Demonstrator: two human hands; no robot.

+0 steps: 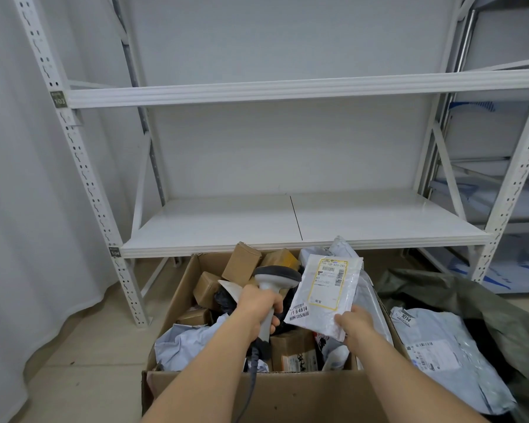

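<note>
Both bare arms reach forward, each hand holding something.
The left hand [257, 306] is curled in a fist round the handle of a grey plastic handheld barcode scanner [277, 277], with the left forearm [202, 367] stretching in from the lower left. The right hand [355, 326] pinches the lower corner of a white plastic mailer packet [327, 291], thumb on its front face, and the right forearm [403, 380] comes in from the lower right.

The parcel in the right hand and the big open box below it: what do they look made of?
The parcel looks like thin glossy white plastic film: it wrinkles and shines. The box looks like matte brown cardboard, with bent flaps.
</note>
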